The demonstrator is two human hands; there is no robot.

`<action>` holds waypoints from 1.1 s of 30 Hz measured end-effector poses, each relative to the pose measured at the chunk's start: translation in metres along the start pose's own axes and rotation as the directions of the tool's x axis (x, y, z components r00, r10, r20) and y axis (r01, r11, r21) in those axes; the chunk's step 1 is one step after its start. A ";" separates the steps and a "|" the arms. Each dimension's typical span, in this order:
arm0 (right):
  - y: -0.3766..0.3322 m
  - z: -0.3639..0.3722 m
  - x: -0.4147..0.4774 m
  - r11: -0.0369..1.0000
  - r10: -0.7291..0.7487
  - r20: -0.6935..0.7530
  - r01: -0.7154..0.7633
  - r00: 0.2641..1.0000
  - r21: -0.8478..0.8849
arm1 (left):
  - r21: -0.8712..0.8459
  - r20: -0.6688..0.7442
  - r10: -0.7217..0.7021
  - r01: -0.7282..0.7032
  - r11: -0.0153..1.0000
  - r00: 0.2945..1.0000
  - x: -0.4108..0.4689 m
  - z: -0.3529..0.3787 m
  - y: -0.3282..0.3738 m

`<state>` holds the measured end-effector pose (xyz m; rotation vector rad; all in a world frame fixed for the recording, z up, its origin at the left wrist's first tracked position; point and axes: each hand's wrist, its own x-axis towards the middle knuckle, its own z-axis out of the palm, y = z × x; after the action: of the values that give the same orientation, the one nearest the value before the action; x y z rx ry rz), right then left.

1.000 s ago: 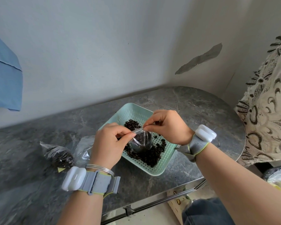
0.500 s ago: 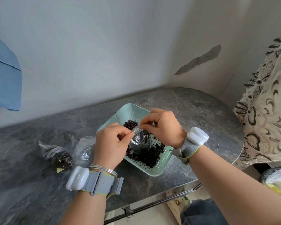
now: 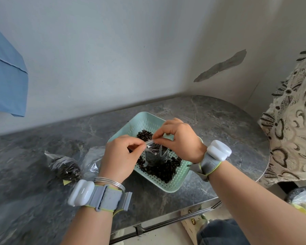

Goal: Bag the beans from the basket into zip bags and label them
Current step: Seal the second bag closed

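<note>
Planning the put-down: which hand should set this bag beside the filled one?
Probably left: the left hand pinches the bag and sits nearer the filled bag, left of the basket.

Basket corner hidden behind left hand, blue cloth cut off at left edge

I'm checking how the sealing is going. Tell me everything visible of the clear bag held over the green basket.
The clear plastic zip bag is thin and glossy, its lower part full of dark beans. It hangs upright over the mint-green perforated plastic basket, low among its loose beans; whether it touches them cannot be told. The left hand and right hand each pinch its top strip, one at each end, holding it taut. Whether the zip is shut cannot be told.
</note>
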<state>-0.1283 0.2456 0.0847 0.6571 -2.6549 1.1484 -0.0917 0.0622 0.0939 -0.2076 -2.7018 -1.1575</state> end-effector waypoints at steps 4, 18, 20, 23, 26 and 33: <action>-0.001 0.000 0.000 1.000 0.025 -0.012 -0.025 1.000 0.010 | -0.026 -0.044 0.010 -0.011 1.000 0.999 -0.001 -0.001 0.002; -0.004 0.003 0.000 1.000 0.001 0.011 -0.001 1.000 -0.022 | 0.016 -0.024 0.040 -0.039 0.999 0.999 -0.001 -0.001 0.000; -0.004 0.003 0.000 1.000 -0.014 0.027 0.015 1.000 -0.010 | 0.010 -0.011 0.042 -0.042 0.999 0.999 -0.001 -0.002 0.000; -0.005 0.005 0.000 1.000 -0.010 0.021 0.010 1.000 0.019 | 0.016 -0.021 0.055 -0.055 0.998 0.998 -0.002 -0.002 0.000; -0.006 0.006 0.000 1.000 -0.004 -0.026 0.005 1.000 0.025 | 0.038 -0.041 0.093 -0.091 0.995 0.995 -0.002 -0.001 0.001; -0.011 0.010 0.002 1.000 -0.029 -0.082 0.029 0.996 -0.009 | 0.086 -0.108 0.112 -0.103 0.991 0.988 -0.003 0.000 0.005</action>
<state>-0.1254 0.2314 0.0858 0.6315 -2.5719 1.1322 -0.0876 0.0654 0.0971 -0.2648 -2.5974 -0.9975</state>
